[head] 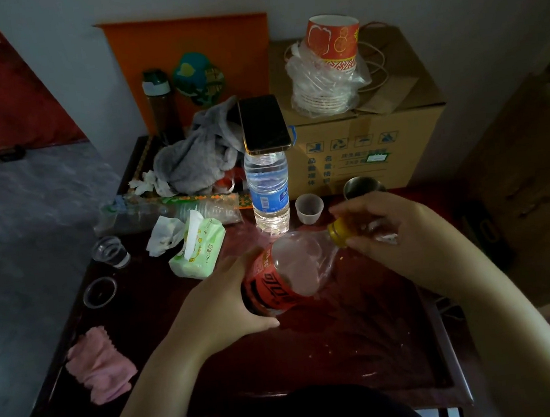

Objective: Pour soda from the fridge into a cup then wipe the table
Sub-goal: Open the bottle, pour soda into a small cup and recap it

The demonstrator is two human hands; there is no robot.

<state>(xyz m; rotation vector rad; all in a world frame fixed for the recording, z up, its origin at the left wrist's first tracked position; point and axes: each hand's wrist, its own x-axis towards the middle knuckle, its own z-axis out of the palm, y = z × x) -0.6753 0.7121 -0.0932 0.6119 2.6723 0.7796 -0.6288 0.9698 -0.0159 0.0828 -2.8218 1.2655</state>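
Head view: the soda bottle (294,269) is held above the dark red desk (350,343), tilted so that its neck points right and away from the person. The left hand (222,303) grips the bottle's lower body, its fingers (235,267) curled round the red label. The right hand (388,226) is at the neck, its fingers closed round the yellow cap (339,231). Something clear and shiny shows under that palm, but I cannot tell what it is. Just beyond the cap a small white cup (308,208) stands upright on the desk, with a metal cup (362,186) to its right against a cardboard box (360,130). Left of the white cup stands a water bottle (268,192) with a phone (264,124) lying on its top. A green tissue pack (198,251) lies further left. Near the desk's left edge stand a clear cup (110,251) and a second clear cup (99,291), and nearer the person lies a crumpled pink cloth (99,365).
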